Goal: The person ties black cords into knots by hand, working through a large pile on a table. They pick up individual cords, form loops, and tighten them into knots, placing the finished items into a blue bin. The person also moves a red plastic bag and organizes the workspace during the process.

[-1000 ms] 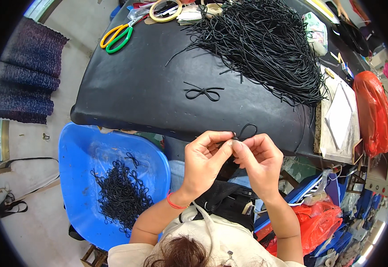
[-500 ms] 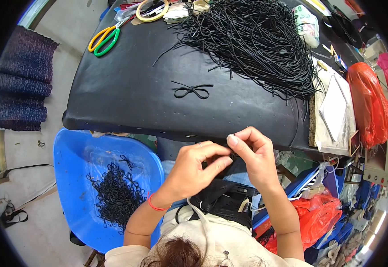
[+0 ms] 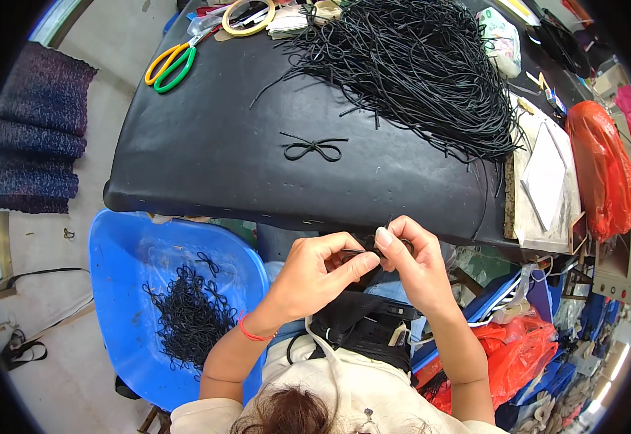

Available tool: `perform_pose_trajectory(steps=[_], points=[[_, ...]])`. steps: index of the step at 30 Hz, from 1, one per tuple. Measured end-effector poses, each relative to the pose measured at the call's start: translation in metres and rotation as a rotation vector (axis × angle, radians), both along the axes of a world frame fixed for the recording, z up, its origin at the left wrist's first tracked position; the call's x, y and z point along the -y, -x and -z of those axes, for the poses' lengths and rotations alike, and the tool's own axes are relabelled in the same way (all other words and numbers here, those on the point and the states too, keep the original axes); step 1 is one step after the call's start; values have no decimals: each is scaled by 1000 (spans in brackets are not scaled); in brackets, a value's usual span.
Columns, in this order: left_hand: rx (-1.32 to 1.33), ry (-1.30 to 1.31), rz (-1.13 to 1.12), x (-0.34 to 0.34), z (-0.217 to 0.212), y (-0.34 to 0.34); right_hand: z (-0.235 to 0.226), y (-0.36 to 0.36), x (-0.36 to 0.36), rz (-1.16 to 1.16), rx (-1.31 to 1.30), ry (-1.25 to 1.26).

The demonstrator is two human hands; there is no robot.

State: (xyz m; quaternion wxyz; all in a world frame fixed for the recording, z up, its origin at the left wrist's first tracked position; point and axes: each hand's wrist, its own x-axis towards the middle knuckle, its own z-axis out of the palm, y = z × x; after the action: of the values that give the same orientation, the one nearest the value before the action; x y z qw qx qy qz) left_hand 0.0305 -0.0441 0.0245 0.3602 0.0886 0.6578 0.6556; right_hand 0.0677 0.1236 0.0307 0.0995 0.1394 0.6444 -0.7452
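Observation:
My left hand point(image 3: 320, 275) and my right hand point(image 3: 414, 262) meet just off the near edge of the black table, both closed on one black cord point(image 3: 352, 252). Thumb and fingers of each hand pinch it; its tip pokes up by the right thumb, and the rest is mostly hidden by my fingers. On the tabletop beyond lies a small black cord bow point(image 3: 313, 149). A big heap of loose black cords point(image 3: 417, 72) spreads over the far right of the table. Many tied black bows point(image 3: 189, 318) fill part of a blue tub point(image 3: 124, 304) at my left.
Scissors point(image 3: 171, 66) with one orange and one green handle lie at the table's far left, near a roll of tape point(image 3: 249, 16). A board with a white sheet point(image 3: 545, 177) and a red plastic bag point(image 3: 599, 170) stand on the right. Another red bag point(image 3: 511, 354) sits below.
My right hand has dropped slightly and its fingers have shifted on the cord. More of the cord shows between my hands now. The things on the table stay put.

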Motion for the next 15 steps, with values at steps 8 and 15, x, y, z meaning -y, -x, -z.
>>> perform_pose_trajectory(steps=[8, 15], points=[[24, -256, -175, -11, 6, -23, 10, 2, 1, 165, -110, -53], [55, -260, -253, -17, 11, -22, 7, 9, 12, 244, -145, -150]])
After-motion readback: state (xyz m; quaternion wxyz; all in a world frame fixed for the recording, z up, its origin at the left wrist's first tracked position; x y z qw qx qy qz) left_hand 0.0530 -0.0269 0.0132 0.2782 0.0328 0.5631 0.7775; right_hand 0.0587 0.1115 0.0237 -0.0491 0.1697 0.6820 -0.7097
